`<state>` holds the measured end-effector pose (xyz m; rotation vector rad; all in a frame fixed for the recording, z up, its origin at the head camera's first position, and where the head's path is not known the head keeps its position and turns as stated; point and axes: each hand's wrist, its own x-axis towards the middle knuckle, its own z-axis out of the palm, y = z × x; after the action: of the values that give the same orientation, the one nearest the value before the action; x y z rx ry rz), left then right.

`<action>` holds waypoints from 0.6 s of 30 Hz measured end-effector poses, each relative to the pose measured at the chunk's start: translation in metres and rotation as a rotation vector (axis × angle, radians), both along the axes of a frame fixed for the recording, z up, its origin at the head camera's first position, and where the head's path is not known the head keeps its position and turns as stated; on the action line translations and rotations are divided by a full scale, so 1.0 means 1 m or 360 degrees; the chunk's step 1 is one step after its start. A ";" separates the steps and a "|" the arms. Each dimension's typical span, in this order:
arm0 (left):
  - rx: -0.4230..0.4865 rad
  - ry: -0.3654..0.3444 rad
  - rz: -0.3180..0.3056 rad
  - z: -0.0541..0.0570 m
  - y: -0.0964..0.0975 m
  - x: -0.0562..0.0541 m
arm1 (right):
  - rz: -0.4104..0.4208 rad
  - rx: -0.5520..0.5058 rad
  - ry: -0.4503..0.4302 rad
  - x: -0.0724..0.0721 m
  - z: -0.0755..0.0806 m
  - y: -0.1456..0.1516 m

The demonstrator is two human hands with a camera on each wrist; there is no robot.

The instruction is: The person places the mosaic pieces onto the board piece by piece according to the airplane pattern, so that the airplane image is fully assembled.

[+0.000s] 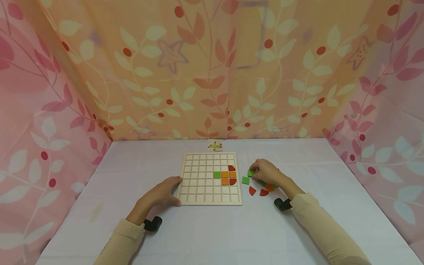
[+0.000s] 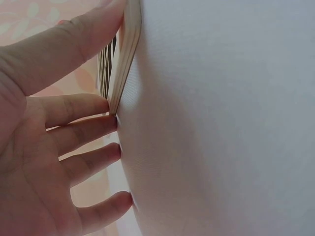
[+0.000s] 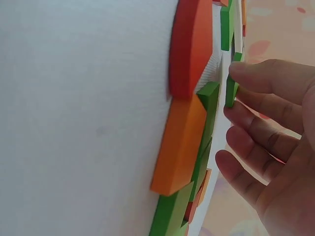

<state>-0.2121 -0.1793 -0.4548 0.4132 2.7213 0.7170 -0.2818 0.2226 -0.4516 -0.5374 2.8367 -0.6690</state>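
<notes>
A pale wooden grid board point(image 1: 198, 189) lies on the white cloth. On its right part sit a green square point(image 1: 216, 175), several orange squares point(image 1: 225, 181) and two red quarter-round pieces point(image 1: 232, 168). My left hand point(image 1: 162, 192) rests at the board's left edge, fingers spread, with the thumb against the side of the wood in the left wrist view. Right of the board, my right hand point(image 1: 267, 173) pinches a green square tile point(image 3: 231, 91) between thumb and fingers. Another green tile point(image 1: 245, 180) lies between that hand and the board.
Loose red point(image 1: 252, 190), orange point(image 1: 269, 187) and green pieces lie in a heap under and near the right hand, which partly hides them. A small pattern card point(image 1: 215, 145) lies behind the board. Patterned curtains point(image 1: 212, 73) enclose the table at the back and sides.
</notes>
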 end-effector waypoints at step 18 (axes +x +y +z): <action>-0.0017 0.0010 -0.0004 0.001 0.000 0.002 | -0.0023 -0.0408 -0.0002 0.005 -0.002 -0.011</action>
<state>-0.2102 -0.1796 -0.4534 0.4172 2.7291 0.7010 -0.2772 0.2112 -0.4539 -0.5540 2.7723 -1.0439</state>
